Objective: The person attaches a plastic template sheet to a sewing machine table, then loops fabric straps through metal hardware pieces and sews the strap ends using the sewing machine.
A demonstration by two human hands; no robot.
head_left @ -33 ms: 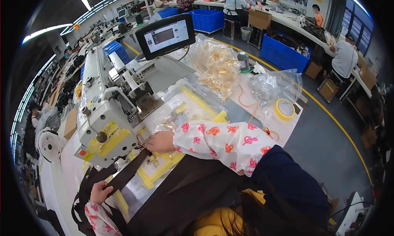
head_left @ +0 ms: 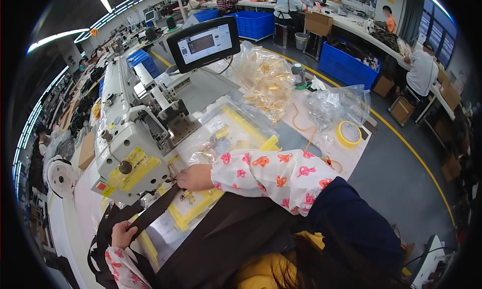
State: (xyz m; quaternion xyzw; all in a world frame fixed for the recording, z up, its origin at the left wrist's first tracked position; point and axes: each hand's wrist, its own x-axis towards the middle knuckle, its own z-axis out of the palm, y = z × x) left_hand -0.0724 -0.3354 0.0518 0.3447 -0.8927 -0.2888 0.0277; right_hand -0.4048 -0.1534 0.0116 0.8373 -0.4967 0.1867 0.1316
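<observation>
Under the head of the white sewing machine (head_left: 131, 138), near the desk's (head_left: 321, 123) front edge, a dark strap (head_left: 150, 213) runs toward the needle. The right hand (head_left: 193, 177) rests beside it, fingers pressed together at the needle, on a yellow-framed clear template (head_left: 201, 203). The left hand (head_left: 122, 235) pinches the strap lower down. Farther back lie a clear bag of gold hardware (head_left: 266, 80), another clear bag (head_left: 339, 103) and a yellow tape roll (head_left: 349, 134) near the right edge. Blue bins (head_left: 346, 63) stand on the floor beyond.
</observation>
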